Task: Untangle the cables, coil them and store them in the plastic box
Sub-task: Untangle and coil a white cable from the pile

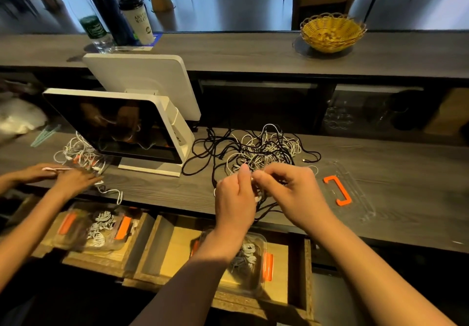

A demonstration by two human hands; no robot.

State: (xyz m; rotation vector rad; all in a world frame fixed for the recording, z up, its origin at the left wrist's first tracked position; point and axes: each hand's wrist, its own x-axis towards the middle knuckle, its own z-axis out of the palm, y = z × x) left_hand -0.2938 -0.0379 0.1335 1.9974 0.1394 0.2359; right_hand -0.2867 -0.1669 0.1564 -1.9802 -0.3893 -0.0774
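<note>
Both hands work at one spot: the left hand (234, 199) and the right hand (289, 188) meet with fingers curled, each pinching a strand at the near edge of the tangled cables (256, 150), thumbs almost touching. Black strands hang down from the pinch over the front edge of the counter (380, 199). Below the grip and nearer the person, an open wooden drawer (297, 275) holds the plastic box (256, 262), a clear tub with orange clips and pale coiled cables inside; the left forearm crosses above it. Just right of the grip, the clear lid (352, 191) with an orange handle lies flat on the counter. Beyond the pinch the black and white heap spreads across the wood. Left of the grip stands a white point-of-sale screen (114, 128), and farther left a second person's hands (63, 176) rest on another bunch of white cables (78, 150), with a second clear box (94, 226) in a drawer beneath. Far behind, on the upper ledge, sit a yellow wicker basket (332, 31), a paper cup (138, 20) and a bottle (97, 34).
</note>
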